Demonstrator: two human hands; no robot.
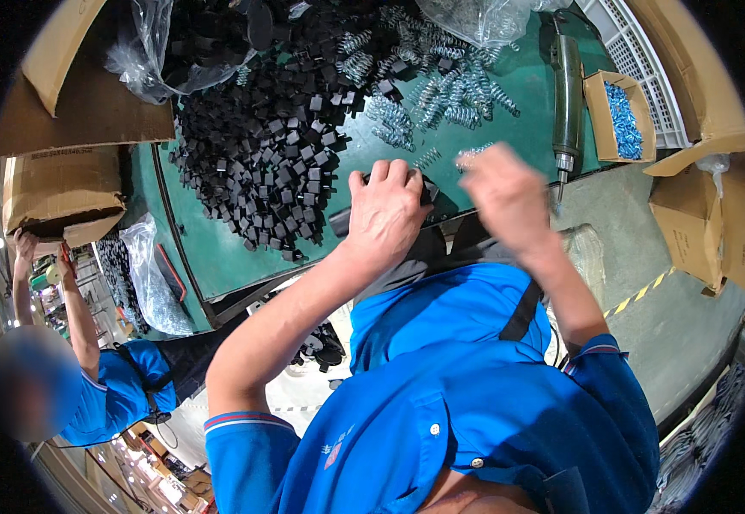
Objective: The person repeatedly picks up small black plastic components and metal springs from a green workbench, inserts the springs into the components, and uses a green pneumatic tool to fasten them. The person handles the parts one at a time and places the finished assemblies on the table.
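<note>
Near the front edge of the green table, my left hand is closed over a dark black part. The fingers cover most of that part, so its full shape is hidden. To its right, my right hand is raised and smeared by motion; its fingers cannot be made out. A metal coil spring shows right beside its fingertips, and whether the hand holds it is unclear. Another loose spring lies just beyond my left hand. A heap of springs spreads farther back.
Small black blocks form a big pile left of centre on the green table. At the right lie a power screwdriver and a carton of blue metal pieces. On the far left, a co-worker reaches into a cardboard box.
</note>
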